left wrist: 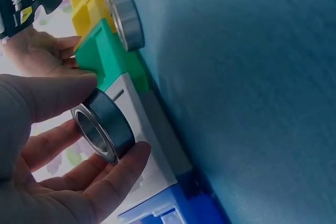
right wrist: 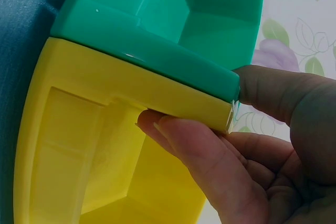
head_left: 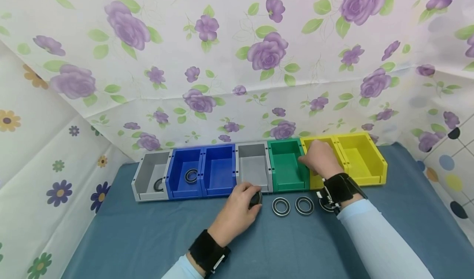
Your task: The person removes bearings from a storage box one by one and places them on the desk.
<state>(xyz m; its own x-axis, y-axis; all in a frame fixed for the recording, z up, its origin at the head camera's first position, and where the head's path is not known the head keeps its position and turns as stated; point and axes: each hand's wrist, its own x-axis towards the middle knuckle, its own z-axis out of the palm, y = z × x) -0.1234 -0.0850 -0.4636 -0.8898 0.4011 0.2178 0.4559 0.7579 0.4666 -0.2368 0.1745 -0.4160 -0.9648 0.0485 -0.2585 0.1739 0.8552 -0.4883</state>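
Observation:
In the left wrist view, a steel ball bearing [left wrist: 119, 124] is held on edge between the thumb and fingers of my left hand [head_left: 235, 215]. That hand is in front of the middle grey bin [head_left: 253, 168]. My right hand [head_left: 323, 160] pinches the adjoining side walls of the green bin [head_left: 289, 170] and a yellow bin [right wrist: 68, 140], thumb on the green side and fingertips inside the yellow one. On the cloth lie a bearing [head_left: 274, 207], another bearing [head_left: 298, 205] beside it, and a third bearing [head_left: 325, 207] partly hidden by the right wristband.
The bins form one row along the flowered backdrop [head_left: 229, 65]. One bearing [head_left: 187, 176] lies in a blue bin [head_left: 177, 188], another bearing [head_left: 156, 185] in the left grey bin [head_left: 148, 168]. A second yellow bin [head_left: 357, 159] ends the row. Blue cloth [head_left: 155, 238] covers the table.

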